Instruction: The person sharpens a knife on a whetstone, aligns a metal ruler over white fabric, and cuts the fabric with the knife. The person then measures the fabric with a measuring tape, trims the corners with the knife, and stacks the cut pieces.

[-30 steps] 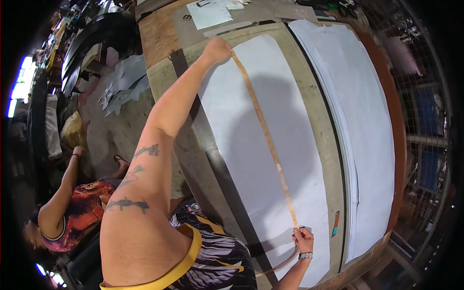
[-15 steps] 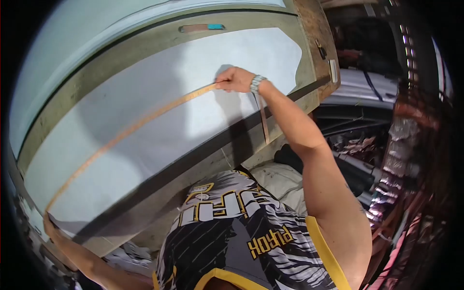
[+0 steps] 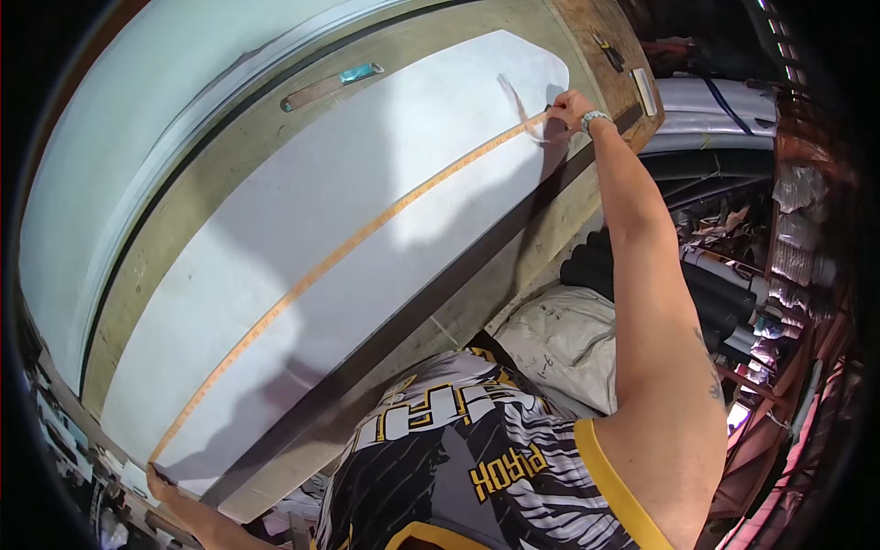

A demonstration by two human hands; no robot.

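A yellow-orange measuring tape (image 3: 368, 229) stretches lengthwise over a large white sheet (image 3: 275, 211) with a curved far edge. My right hand (image 3: 570, 110), with a watch (image 3: 594, 119) on the wrist, pinches the tape near the sheet's right end. A loose, blurred stretch of tape hangs beside those fingers. At the lower left corner of the sheet, my left hand (image 3: 165, 484) holds the tape's other end; its fingers are partly hidden.
A dark strip (image 3: 412, 307) runs along the near side of the sheet. Beyond the sheet lies a flat tool with a teal end (image 3: 357, 73). Pliers (image 3: 608, 52) and a white block (image 3: 645, 92) rest on the wooden table end. Dark rolls (image 3: 596, 266) and a pale sack (image 3: 568, 339) sit below, right.
My right hand has slid along the sheet to its right end, and the tape now spans nearly the whole length. My left hand stays at the left end. The view has shifted.
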